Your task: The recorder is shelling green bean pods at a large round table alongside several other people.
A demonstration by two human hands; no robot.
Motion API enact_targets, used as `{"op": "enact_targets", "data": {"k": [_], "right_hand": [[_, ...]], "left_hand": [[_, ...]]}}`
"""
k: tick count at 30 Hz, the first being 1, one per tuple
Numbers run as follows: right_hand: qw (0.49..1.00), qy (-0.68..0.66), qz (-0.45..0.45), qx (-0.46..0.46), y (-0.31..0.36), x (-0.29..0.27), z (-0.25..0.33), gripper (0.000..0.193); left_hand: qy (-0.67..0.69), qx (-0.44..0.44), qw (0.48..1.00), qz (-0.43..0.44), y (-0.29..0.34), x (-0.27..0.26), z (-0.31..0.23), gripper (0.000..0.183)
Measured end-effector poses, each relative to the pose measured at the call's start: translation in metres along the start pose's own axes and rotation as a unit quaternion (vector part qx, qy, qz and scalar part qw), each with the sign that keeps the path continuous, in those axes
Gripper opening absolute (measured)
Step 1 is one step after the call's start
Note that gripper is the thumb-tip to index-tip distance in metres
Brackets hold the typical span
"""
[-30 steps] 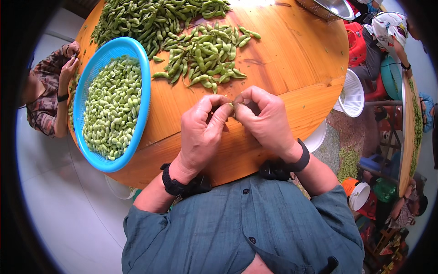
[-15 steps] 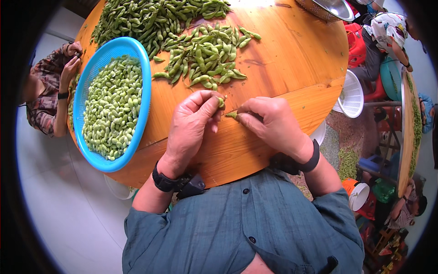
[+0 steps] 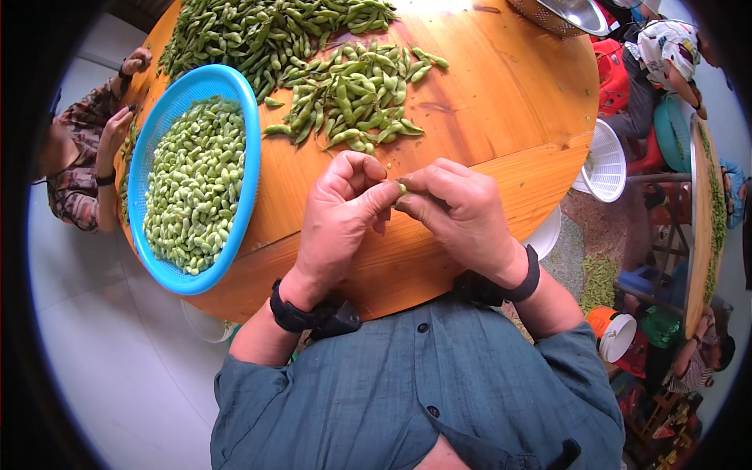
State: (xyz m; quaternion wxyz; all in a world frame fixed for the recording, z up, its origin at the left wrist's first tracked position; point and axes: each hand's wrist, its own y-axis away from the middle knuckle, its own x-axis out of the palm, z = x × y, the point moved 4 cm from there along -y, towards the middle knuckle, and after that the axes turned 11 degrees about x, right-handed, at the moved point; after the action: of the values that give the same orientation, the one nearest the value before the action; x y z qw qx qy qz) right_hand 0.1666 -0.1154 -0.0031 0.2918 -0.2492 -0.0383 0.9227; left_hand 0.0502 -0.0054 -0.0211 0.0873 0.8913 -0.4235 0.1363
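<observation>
My left hand (image 3: 338, 213) and my right hand (image 3: 460, 205) meet over the near part of the wooden table. Between their fingertips shows a small green bit of a soybean pod (image 3: 403, 189); fingers cover most of it. My right thumb and forefinger pinch the pod, while my left thumb presses on its end with the other left fingers curled in. Just beyond my hands lies a loose heap of green soybean pods (image 3: 352, 102). To the left stands a blue plastic colander (image 3: 253, 157) holding many shelled green soybeans (image 3: 196, 188).
A larger mound of pods (image 3: 235, 35) covers the far left of the round table (image 3: 501, 102). A metal strainer (image 3: 568, 16) sits at its far right edge. Another person (image 3: 82, 168) works beyond the colander. White basket (image 3: 605, 160), buckets and other people are off to the right.
My hands have come together; the left moved right so its thumb meets the pod in my right fingers. The bean seen at my left fingertips no longer shows. The other person's hands have moved apart.
</observation>
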Motion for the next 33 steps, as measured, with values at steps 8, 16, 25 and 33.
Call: {"op": "enact_targets", "data": {"k": [8, 16, 25, 33], "right_hand": [[0.994, 0.101, 0.001, -0.046, 0.000, -0.004, 0.002, 0.018], [0.974, 0.196, 0.029, -0.109, 0.004, 0.003, 0.011, 0.024], [0.996, 0.059, 0.061, -0.020, 0.002, -0.004, 0.002, 0.011], [0.972, 0.224, 0.076, 0.007, -0.002, -0.013, -0.014, 0.015]], "left_hand": [[-0.037, -0.079, 0.996, 0.019, 0.004, -0.004, 0.005, 0.014], [-0.124, -0.104, 0.984, 0.079, 0.007, -0.005, 0.000, 0.019], [-0.034, -0.161, 0.982, 0.096, 0.013, -0.015, -0.007, 0.015], [-0.355, 0.216, 0.902, -0.116, 0.045, -0.053, -0.095, 0.017]]}}
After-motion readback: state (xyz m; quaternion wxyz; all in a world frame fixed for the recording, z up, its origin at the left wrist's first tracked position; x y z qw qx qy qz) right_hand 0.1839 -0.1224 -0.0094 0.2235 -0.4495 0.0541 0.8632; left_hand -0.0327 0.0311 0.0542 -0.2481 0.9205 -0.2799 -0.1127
